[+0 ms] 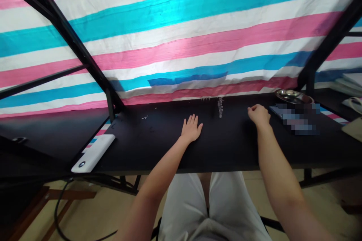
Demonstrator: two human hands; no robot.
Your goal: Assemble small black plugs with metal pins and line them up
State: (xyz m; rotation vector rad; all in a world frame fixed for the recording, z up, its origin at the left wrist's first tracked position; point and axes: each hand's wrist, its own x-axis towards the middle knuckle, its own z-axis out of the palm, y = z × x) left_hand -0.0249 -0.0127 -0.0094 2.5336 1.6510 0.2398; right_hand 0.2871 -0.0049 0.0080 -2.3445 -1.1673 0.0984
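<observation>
Left hand point(191, 128): yours, flat on the black desk point(158, 147), palm down, fingers spread wide, holding nothing; centre of frame.
Right hand point(258, 115): curled into a loose fist, knuckles resting on desk, right of centre; can't tell if anything's inside it.
Small silvery item point(220, 107): stands upright betw. your two hands, nearer the back edge; too small to ID. Not touching either hand.
Dark thin piece point(212, 112): just left of the silvery item, near your left fingertips, apart from them.
Metal bowl point(293, 96): right side of frame, back of desk, well beyond right hand.
Blurred flat object point(296, 119): just right of your right hand, in front of bowl.
White power bank point(93, 153): lower left, at desk's left edge, well apart from left hand.
Backdrop: striped pink/cyan/white sheet point(181, 37) across top, behind black frame bars point(70, 37).
</observation>
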